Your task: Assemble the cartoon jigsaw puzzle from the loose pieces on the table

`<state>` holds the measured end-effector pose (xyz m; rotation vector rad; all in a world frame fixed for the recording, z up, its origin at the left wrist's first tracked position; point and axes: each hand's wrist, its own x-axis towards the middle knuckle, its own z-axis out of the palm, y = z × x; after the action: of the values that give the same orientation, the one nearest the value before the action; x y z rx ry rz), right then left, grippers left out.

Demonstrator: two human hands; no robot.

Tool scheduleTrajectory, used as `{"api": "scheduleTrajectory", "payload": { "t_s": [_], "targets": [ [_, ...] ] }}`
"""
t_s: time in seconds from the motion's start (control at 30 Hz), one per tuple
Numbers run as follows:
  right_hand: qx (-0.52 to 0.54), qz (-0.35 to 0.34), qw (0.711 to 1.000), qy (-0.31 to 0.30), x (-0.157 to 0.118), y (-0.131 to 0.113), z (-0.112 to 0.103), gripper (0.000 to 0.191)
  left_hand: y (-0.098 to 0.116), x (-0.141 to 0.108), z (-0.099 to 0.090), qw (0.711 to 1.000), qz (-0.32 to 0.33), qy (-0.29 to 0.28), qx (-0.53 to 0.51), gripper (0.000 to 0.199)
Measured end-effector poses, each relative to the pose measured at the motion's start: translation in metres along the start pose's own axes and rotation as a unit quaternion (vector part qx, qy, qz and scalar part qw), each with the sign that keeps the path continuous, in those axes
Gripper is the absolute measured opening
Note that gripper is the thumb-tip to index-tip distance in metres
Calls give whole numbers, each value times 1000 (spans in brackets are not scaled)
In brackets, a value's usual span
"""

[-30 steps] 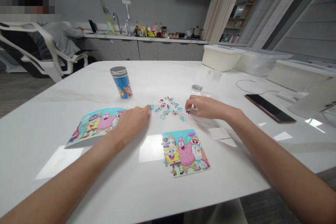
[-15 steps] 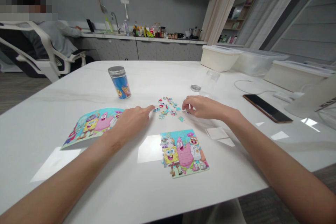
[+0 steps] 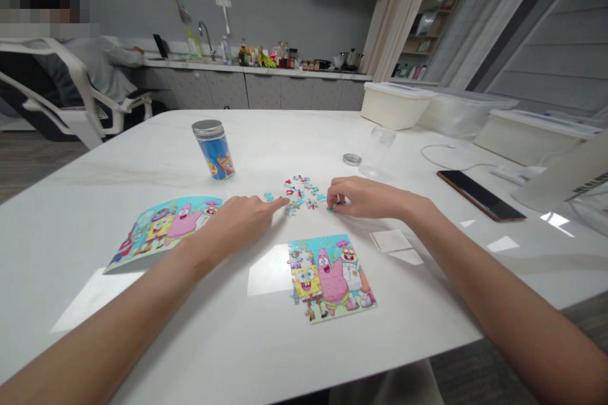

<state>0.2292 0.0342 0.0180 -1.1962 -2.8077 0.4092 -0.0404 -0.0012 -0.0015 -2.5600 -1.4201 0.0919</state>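
Note:
My left hand (image 3: 249,216) reaches over the table with its index finger stretched out. The fingertip is at the left edge of a small heap of loose jigsaw pieces (image 3: 300,193); the other fingers are partly curled. One blue piece (image 3: 268,196) lies apart, left of the heap. At the heap's right side my right hand (image 3: 354,196) is pinched around a green puzzle piece (image 3: 330,209), mostly covered by the fingers. Nearer to me lies a partly assembled cartoon puzzle (image 3: 335,278) with an uneven left edge. A curved picture sheet (image 3: 164,228) rests beside my left forearm.
A lidded jar (image 3: 215,150) stands behind my left hand. A clear jar (image 3: 377,150) and a metal lid (image 3: 352,159) are behind my right hand. A phone (image 3: 479,195), a cable and storage boxes (image 3: 396,104) occupy the right. A person sits at far left.
My left fingertip has moved right, and a blue piece now lies left of it. My right hand has come down slightly and closed on the green piece.

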Motion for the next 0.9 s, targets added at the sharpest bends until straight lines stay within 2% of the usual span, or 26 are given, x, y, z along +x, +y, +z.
{"api": "scheduleTrajectory", "payload": {
  "t_s": [0.1, 0.17, 0.33, 0.43, 0.57, 0.77, 0.9],
  "targets": [
    [-25, 24, 999, 12, -1, 0, -2, 17, -2, 0, 2, 997, 70, 10, -20, 51],
    [-41, 49, 998, 22, -1, -2, -3, 20, -2, -1, 4, 995, 89, 22, -27, 47],
    [-78, 59, 991, 96, 4, -8, 7, 22, 0, -1, 5, 997, 71, 27, -20, 36],
    [-83, 44, 987, 133, 10, -14, 20, 25, 0, -1, 4, 997, 67, 24, -24, 39],
    [-81, 30, 990, 109, 16, -17, 30, 34, -1, 0, 4, 996, 79, 15, -34, 42],
    [-72, 69, 988, 117, 15, -16, 27, 25, 0, 0, 3, 998, 60, 5, -16, 32],
    [-60, 45, 991, 110, 16, -17, 29, 29, 0, -1, 4, 997, 71, 16, -9, 35]
  ]
}}
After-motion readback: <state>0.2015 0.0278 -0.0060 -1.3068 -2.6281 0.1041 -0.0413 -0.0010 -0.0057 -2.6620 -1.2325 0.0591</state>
